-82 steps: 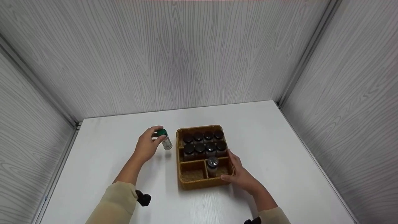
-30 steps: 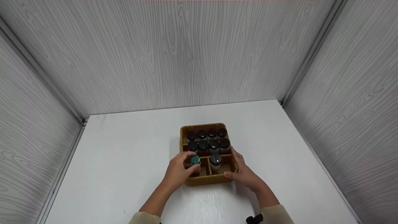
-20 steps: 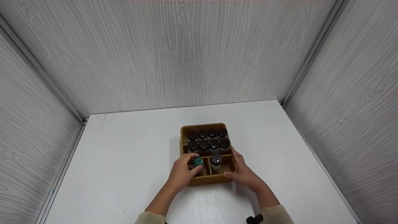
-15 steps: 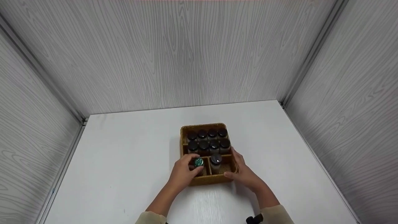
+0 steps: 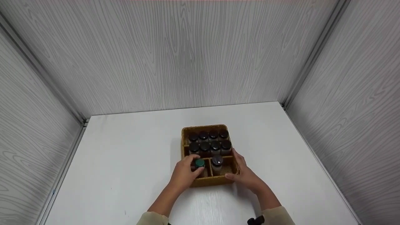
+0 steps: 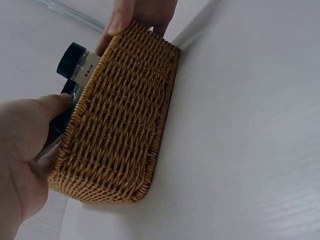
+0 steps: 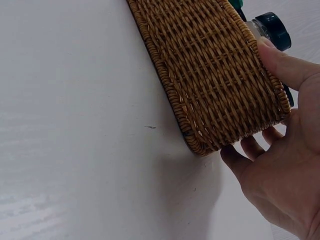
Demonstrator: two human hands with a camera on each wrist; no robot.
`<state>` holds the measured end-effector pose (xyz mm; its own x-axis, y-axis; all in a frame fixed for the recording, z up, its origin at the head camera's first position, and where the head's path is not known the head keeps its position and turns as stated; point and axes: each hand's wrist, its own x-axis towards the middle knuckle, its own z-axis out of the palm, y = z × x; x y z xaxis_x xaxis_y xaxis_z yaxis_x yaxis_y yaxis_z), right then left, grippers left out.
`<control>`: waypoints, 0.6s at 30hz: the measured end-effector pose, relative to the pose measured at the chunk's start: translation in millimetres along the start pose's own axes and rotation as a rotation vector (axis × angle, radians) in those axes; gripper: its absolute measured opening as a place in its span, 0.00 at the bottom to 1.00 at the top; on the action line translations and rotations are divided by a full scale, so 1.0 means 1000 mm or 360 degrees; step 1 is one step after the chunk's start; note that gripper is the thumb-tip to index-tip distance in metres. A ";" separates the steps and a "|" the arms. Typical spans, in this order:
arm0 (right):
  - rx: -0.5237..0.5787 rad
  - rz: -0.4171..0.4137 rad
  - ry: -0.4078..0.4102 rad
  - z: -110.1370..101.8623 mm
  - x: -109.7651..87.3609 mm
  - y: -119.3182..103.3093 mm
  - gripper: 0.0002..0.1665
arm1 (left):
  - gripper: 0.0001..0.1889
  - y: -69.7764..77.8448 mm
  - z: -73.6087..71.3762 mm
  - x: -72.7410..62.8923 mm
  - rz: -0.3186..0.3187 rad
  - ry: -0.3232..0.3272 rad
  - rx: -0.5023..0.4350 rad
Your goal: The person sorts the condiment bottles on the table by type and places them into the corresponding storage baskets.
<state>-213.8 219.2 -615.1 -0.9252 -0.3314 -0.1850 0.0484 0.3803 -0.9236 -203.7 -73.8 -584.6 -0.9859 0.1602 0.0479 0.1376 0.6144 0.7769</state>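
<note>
A brown wicker basket (image 5: 212, 181) with compartments sits on the white table. My left hand (image 5: 182, 172) pinches a small spice jar by its green cap (image 5: 200, 162), fingers on the far side and thumb on the near side. This jar stands upright in the front left compartment, its lower body mostly hidden. At the front right corner, my right hand (image 5: 247, 178) grips the basket, thumb over the rim and fingers along the outer side, as the right wrist view shows on the wicker wall (image 7: 215, 75). One dark-capped jar (image 5: 217, 160) stands in the front right compartment, by the divider.
Behind, two rows of jars with dark caps (image 5: 204, 146) fill the basket's middle and back compartments. White tabletop (image 5: 131, 143) surrounds the basket. Grey wood-grain panels (image 5: 175, 56) enclose the table at the back and sides.
My left hand has carried the green-capped jar from left of the basket rightward and down into the front left compartment. Over the last half second it barely moves. The right hand stays on the basket.
</note>
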 end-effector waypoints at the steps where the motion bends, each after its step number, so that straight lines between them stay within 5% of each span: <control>1: -0.0001 -0.0004 -0.0001 0.000 0.000 0.000 0.69 | 0.23 0.000 0.000 0.000 -0.0001 -0.0001 -0.0001; 13: -0.0084 -0.0024 0.0015 0.000 0.002 -0.004 0.70 | 0.26 -0.001 -0.001 -0.001 0.0048 0.0027 0.0073; 18: -0.0259 -0.0064 0.0015 -0.005 0.002 -0.010 0.72 | 0.29 0.003 0.000 -0.004 0.0075 0.0026 0.0149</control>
<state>-217.7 219.2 -604.6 -0.9287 -0.3414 -0.1450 -0.0498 0.5020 -0.8634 -199.6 -72.8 -582.2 -0.9795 0.1785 0.0936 0.1913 0.6763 0.7114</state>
